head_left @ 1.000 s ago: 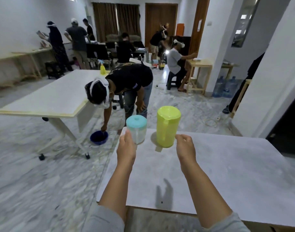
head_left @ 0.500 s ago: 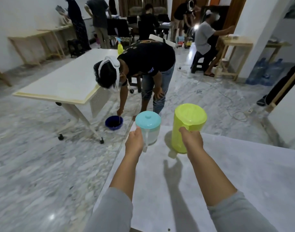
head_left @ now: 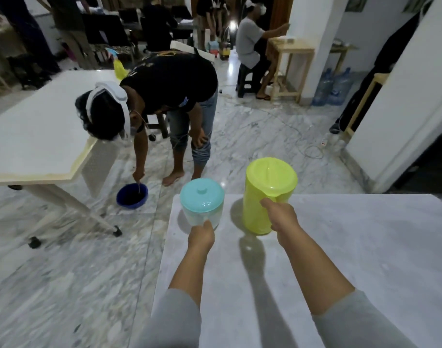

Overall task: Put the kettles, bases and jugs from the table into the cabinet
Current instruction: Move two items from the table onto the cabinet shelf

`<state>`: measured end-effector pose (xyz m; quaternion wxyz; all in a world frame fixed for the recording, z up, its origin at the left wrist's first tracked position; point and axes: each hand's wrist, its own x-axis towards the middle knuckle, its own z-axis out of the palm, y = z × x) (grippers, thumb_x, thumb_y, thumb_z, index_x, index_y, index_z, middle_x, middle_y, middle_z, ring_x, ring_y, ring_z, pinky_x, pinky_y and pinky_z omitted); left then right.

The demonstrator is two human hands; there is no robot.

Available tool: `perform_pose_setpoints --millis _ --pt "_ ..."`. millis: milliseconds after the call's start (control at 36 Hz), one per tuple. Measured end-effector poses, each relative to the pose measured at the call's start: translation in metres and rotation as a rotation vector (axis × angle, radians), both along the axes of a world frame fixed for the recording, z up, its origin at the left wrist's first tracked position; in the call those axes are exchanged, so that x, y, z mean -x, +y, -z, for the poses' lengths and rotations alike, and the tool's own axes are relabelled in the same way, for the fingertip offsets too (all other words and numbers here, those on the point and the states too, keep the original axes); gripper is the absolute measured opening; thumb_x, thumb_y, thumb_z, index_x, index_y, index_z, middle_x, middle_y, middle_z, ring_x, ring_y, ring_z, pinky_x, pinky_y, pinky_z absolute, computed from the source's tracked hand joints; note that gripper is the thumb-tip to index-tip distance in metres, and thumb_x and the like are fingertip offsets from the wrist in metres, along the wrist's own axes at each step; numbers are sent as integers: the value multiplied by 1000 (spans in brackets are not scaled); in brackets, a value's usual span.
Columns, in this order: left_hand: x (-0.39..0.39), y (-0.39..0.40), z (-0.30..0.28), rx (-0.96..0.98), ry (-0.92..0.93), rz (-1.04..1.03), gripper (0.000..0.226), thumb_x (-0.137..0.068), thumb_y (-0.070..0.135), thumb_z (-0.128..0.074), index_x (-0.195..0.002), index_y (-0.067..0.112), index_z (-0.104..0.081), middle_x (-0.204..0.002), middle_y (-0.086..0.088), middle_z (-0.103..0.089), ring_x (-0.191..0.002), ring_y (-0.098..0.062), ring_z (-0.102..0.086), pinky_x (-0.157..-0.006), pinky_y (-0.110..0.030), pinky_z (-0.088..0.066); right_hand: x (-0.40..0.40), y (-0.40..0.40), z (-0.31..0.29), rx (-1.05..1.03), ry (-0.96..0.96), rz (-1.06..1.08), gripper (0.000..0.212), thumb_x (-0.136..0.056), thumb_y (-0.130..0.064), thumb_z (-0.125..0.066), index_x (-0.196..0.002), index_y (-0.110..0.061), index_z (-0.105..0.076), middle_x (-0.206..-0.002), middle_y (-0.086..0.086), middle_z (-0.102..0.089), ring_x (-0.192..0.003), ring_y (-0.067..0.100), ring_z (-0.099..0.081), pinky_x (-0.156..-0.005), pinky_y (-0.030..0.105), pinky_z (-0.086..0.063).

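Observation:
Two jugs stand at the far left corner of the grey marble table (head_left: 340,247). The small clear jug with a turquoise lid (head_left: 202,202) is on the left; my left hand (head_left: 201,236) grips its handle on the near side. To its right stands the taller yellow-green jug (head_left: 267,189), and my right hand (head_left: 281,216) is curled round its handle. Both jugs look upright, with their bases at the tabletop. No cabinet is in view.
A person (head_left: 159,96) bends over a blue bowl (head_left: 132,195) on the marble floor just beyond the table's far left corner. A white table (head_left: 39,126) stands to the left. A white wall (head_left: 403,109) rises at the right, with a cable and power strip (head_left: 317,146) on the floor.
My hands have gone from hovering near the jugs to gripping both handles. The view has moved closer and tilted down. The bending person has stayed over the blue bowl.

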<state>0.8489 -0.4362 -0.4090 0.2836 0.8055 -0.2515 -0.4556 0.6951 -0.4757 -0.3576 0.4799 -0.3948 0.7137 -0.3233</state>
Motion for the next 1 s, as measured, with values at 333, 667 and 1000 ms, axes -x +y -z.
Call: perform_pose_setpoints --millis 333,667,1000 --pt "-19 -19 20 102 -23 179 43 -101 20 -27 -123 -6 -53 -127 -26 -54 -111 -38 -52 -88 -39 -44 -19 12 12 67 14 171 35 -94 -29 -47 -116 -3 -57 -111 17 -65 -94 27 -53 -78 30 -35" --pt "37 -14 -22 196 -4 269 50 -102 22 -22 -120 -10 -56 -128 -28 -56 -120 -41 -50 -105 -40 -38 37 65 -18 170 23 510 39 -95 -39 -45 -111 -5 -57 -85 9 -61 -81 26 -61 -65 32 -38" --pt "199 87 -94 469 63 579 51 -102 25 -20 -126 -7 -52 -132 -27 -53 -122 -38 -49 -103 -39 -36 169 225 -68 341 144 928 32 -88 -40 -48 -63 -21 -49 -79 9 -58 -84 33 -60 -78 40 -48"
